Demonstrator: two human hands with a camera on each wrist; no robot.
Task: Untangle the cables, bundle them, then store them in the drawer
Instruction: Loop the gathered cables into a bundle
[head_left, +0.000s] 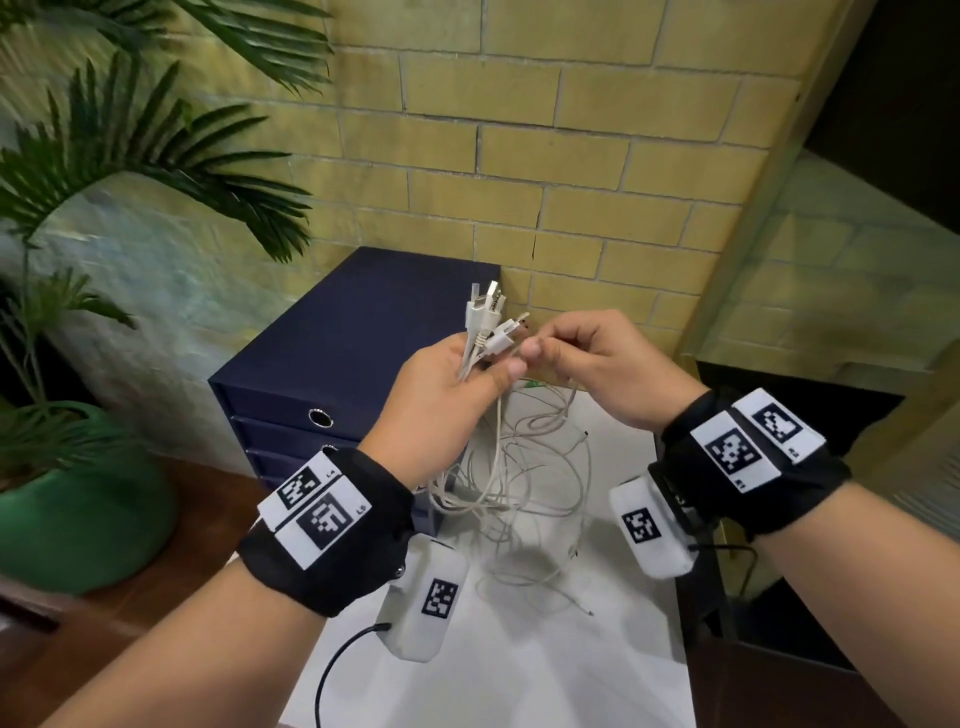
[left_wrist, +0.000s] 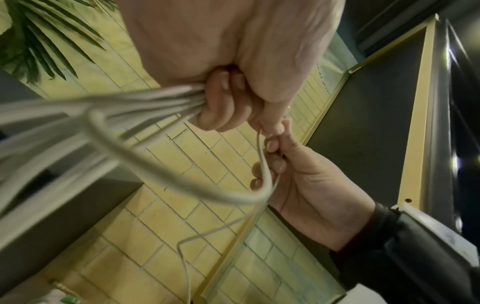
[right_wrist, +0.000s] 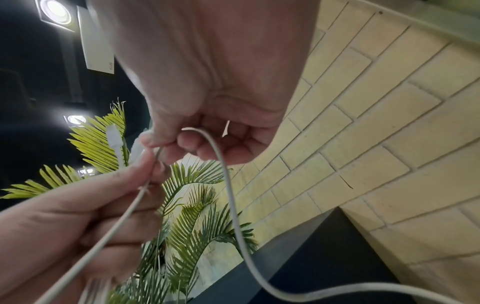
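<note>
Cables (head_left: 498, 467), ends hidden inside both hands (head_left: 441, 400)

Both hands raised close together, left hand (head_left: 441, 395) fisted, right hand (head_left: 597, 369) fingers pinching

In the left wrist view the cables (left_wrist: 78, 123) blur near the lens and run off the left edge. The left hand (head_left: 441, 395) hides the lower drawer fronts of the blue drawer unit (head_left: 332, 353). Plug types are too small to tell.

Two hands (head_left: 447, 384), one drawer unit (head_left: 332, 364), one potted plant (head_left: 78, 499), several tangled white cables (head_left: 514, 478).
</note>
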